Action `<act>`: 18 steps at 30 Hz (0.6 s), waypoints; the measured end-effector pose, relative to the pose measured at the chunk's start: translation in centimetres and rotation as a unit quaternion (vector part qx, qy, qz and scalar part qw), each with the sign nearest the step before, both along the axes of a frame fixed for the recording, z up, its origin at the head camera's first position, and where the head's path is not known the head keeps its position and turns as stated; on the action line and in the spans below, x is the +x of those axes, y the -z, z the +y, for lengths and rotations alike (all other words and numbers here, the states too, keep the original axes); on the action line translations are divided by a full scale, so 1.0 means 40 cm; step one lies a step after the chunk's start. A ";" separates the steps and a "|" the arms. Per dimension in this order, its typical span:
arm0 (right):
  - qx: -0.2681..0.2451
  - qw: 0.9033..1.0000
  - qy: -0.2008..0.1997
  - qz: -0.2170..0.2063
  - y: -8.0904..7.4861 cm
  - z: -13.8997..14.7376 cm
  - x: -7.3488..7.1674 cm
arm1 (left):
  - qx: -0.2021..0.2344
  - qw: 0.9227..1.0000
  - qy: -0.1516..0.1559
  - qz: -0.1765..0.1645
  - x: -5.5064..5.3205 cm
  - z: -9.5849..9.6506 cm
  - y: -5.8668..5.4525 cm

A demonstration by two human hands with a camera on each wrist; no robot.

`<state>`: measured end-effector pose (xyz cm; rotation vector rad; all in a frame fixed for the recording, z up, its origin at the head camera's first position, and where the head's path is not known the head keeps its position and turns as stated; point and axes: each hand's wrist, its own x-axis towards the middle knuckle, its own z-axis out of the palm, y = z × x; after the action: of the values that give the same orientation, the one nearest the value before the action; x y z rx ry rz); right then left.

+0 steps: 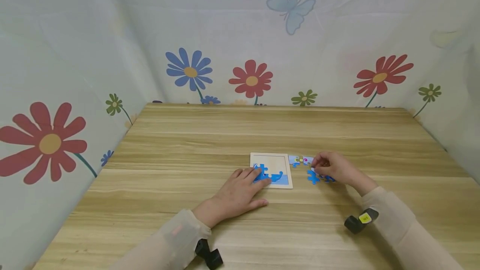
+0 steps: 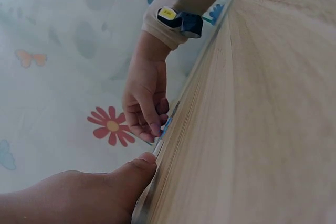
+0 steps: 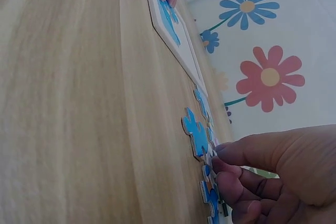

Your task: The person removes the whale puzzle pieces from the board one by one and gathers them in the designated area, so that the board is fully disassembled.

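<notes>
Head view: left hand (image 1: 240,193) spread over blue jigsaw pieces (image 1: 276,177) in square pale-wood tray (image 1: 275,162), piece-picking apparently in hand.
Left wrist: right hand (image 2: 147,95) narrowed, hold unclear. Right wrist: loose blue knobbed pieces (image 3: 195,136) right of tray; next move likely calls for pinching.

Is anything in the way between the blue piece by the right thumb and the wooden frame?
Nothing visible: bare table lies between the blue piece and the frame. The left hand covers part of the frame's lower left.
</notes>
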<state>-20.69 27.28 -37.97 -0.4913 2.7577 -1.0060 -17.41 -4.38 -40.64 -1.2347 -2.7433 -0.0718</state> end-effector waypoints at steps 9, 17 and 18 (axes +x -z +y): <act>0.004 1.000 0.002 0.011 -0.003 0.004 0.004 | -0.004 1.000 0.005 0.001 0.002 0.003 -0.001; 0.006 1.000 0.016 0.012 -0.019 0.000 0.001 | -0.018 1.000 0.003 -0.004 0.003 0.001 -0.008; 0.005 1.000 0.018 0.011 -0.022 0.000 0.001 | -0.020 1.000 0.001 -0.005 0.003 0.001 -0.010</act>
<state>-20.67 27.27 -37.10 -0.4563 2.7993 -1.0002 -17.29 -4.34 -40.23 -1.2518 -2.7651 -0.0249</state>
